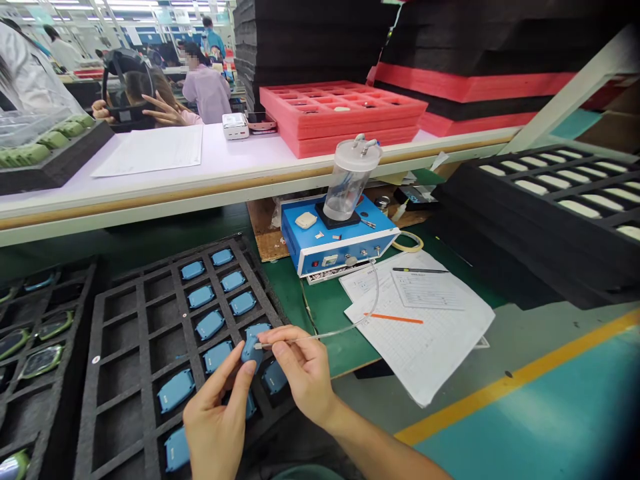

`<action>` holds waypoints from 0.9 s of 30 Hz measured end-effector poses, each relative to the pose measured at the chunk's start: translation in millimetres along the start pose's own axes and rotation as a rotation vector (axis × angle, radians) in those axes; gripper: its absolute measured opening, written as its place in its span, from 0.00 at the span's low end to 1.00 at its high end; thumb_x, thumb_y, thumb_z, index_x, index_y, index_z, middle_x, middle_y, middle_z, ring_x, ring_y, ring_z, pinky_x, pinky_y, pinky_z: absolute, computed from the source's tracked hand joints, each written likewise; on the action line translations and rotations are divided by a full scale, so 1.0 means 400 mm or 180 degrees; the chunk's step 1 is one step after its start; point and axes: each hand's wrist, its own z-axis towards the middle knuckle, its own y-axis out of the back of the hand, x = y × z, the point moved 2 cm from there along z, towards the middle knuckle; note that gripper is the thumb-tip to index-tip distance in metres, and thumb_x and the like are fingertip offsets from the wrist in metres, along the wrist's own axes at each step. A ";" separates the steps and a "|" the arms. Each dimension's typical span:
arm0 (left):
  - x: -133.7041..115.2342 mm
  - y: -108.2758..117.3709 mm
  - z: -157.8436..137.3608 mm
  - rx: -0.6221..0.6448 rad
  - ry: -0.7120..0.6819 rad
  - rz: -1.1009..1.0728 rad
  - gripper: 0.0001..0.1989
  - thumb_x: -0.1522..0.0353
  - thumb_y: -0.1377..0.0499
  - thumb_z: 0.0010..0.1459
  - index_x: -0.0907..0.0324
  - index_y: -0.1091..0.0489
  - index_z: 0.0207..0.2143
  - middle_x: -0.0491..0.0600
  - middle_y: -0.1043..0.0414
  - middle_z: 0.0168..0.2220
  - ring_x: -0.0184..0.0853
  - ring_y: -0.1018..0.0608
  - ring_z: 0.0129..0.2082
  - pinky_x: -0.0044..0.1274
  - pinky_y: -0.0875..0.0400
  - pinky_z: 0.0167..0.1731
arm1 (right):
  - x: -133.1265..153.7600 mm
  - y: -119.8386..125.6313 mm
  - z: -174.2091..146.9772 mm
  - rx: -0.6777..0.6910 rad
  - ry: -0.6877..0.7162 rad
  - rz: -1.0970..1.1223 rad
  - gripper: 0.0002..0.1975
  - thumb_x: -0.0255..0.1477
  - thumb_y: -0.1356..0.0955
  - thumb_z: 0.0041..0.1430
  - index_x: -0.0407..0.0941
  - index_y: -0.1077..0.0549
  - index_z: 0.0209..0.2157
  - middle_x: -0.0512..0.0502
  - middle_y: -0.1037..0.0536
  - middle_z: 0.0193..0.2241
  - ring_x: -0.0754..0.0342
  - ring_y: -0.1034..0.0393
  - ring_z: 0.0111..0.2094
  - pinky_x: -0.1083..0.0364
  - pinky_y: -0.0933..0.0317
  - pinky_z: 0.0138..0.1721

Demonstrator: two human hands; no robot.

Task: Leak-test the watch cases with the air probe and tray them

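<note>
Head view: left hand [217, 408] pinches a blue watch case [251, 353] between thumb and fingers, above the black foam tray [119, 369]; right hand [307, 373] pinches the tip of clear tubing [345, 329] at the case. Risk noted: a loosened left grip could drop the case onto other cases [210, 325] below; tubing snagging on the papers [415, 340] could jerk the tip and scratch the surface

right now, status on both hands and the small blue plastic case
Left hand gripping small blue plastic case. Right hand holding thin clear tube, tip at case. No obstruction visible.
</note>
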 end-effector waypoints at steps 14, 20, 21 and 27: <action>-0.010 -0.003 0.001 -0.0043 0.0160 -0.0117 0.24 0.52 0.28 0.45 0.55 0.14 0.42 0.52 0.14 0.38 0.37 0.17 0.27 0.20 0.21 0.27 | -0.006 0.002 -0.006 -0.0009 -0.0079 0.0178 0.08 0.28 0.31 0.69 0.48 0.17 0.42 0.45 0.15 0.39 0.53 0.17 0.44 0.56 0.24 0.48; -0.006 -0.003 -0.002 -0.0054 0.0148 -0.0134 0.24 0.51 0.28 0.45 0.54 0.14 0.42 0.52 0.14 0.38 0.37 0.17 0.27 0.21 0.21 0.27 | -0.012 0.004 -0.011 0.0027 -0.0085 0.0239 0.09 0.27 0.31 0.70 0.51 0.17 0.43 0.48 0.15 0.40 0.55 0.18 0.45 0.58 0.25 0.50; -0.005 -0.002 -0.002 -0.0050 0.0138 -0.0129 0.24 0.51 0.28 0.45 0.54 0.14 0.42 0.52 0.14 0.39 0.37 0.17 0.27 0.21 0.21 0.28 | -0.013 0.004 -0.011 0.0028 -0.0089 0.0244 0.08 0.27 0.31 0.70 0.51 0.17 0.43 0.48 0.15 0.40 0.55 0.18 0.45 0.58 0.25 0.50; 0.000 -0.001 -0.001 -0.0003 0.0060 -0.0090 0.24 0.51 0.28 0.47 0.53 0.15 0.43 0.52 0.14 0.40 0.36 0.17 0.27 0.20 0.21 0.28 | -0.012 0.005 -0.012 0.0032 -0.0103 0.0227 0.08 0.27 0.31 0.70 0.50 0.17 0.43 0.48 0.15 0.41 0.55 0.18 0.45 0.58 0.25 0.50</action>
